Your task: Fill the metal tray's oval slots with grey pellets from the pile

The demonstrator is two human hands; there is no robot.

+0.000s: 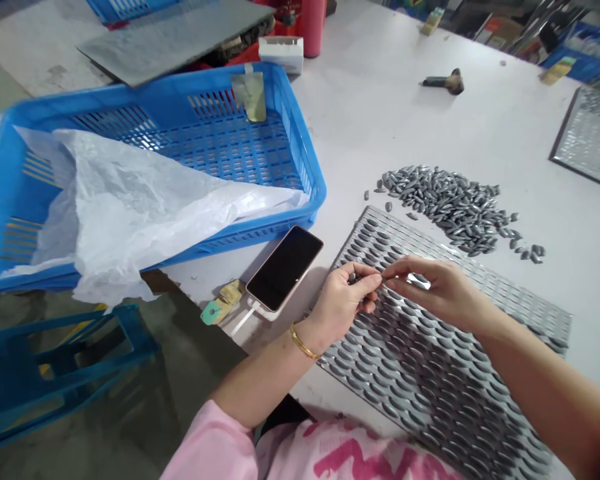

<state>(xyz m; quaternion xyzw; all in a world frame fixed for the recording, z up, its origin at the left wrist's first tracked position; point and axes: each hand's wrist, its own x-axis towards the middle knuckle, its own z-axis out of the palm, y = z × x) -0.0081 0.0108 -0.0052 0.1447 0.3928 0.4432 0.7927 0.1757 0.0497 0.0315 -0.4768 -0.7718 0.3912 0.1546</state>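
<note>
Over a grey tray (pixel 545 313) with rows of oval hollows, my two hands meet at the fingertips. My left hand (pixel 343 300), a gold bangle on its wrist, is closed around a few small dark grey pieces (pixel 353 279), mostly hidden by the fingers. Thumb and forefinger of my right hand (pixel 435 287) are pinched together against the left fingertips, on what looks like one such piece; it is largely hidden. Dark grey oval pieces fill many of the tray's hollows. Just beyond the tray lies a heap of loose grey spindle-shaped pieces (pixel 450 203).
A phone (pixel 285 270) with a white cable lies left of the tray. Beyond it stands a blue plastic basket (pixel 307 167) with a white plastic sheet (pixel 145 200) hanging over its edge. A short dark-handled tool (pixel 445 81) and another tray (pixel 593 137) lie farther off.
</note>
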